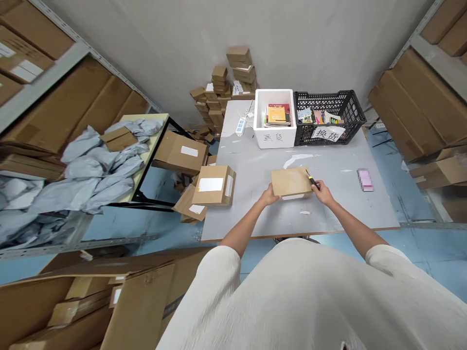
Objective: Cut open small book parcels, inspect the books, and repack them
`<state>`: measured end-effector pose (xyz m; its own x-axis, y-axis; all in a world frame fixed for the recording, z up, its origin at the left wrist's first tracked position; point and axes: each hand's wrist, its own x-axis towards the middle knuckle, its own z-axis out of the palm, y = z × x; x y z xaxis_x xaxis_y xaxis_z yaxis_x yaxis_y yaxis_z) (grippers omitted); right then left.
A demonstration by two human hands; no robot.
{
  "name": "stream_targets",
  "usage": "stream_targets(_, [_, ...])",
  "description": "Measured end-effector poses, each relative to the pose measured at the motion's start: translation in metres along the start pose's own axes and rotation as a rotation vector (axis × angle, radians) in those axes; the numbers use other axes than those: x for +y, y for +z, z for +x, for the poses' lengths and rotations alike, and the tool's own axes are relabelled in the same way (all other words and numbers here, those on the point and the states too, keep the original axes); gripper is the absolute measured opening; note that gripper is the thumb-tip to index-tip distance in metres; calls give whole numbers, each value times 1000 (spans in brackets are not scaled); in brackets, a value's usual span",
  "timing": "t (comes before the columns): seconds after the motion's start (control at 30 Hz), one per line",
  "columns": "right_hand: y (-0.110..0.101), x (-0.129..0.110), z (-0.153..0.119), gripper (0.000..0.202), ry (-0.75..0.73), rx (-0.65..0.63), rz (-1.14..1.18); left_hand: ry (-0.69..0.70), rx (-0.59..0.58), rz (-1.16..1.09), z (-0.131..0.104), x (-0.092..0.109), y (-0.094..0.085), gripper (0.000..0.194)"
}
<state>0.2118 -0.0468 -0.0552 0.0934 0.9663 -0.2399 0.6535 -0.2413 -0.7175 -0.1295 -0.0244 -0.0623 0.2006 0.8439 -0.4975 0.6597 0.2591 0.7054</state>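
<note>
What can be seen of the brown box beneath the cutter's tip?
The brown box looks like cardboard: low, oblong, with a plain top and a white label on the side toward the person. No opening shows. It is over the near half of the gray table, top up; whether its base lies flat is unclear. The left grip holds its near left corner; the right grip holds a cutter, its tip at the box's right end, contact uncertain.

At the table (248, 218) are two cartons (290, 181) (211, 185), one knife (311, 180), one tub (275, 138), one crate (304, 134).
</note>
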Motion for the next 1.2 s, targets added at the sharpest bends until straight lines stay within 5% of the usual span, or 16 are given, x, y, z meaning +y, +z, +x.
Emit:
stream_targets(0.33, [-23,-24,2,39,63,61,41,-119,-342,-35,7,31,-49,77])
stream_targets(0.4, [-24,-23,8,40,57,89,86,-137,-279,-57,11,34,-51,79])
stream_targets(0.63, [-14,-21,30,58,-61,136,295,-1,289,-20,21,30,-26,68])
stream_targets(0.9, [6,-19,35,61,-74,49,263,133,251,-4,26,18,9,105])
stream_targets(1.2, [-5,-9,31,50,-10,91,208,25,168,147,10,22,0,92])
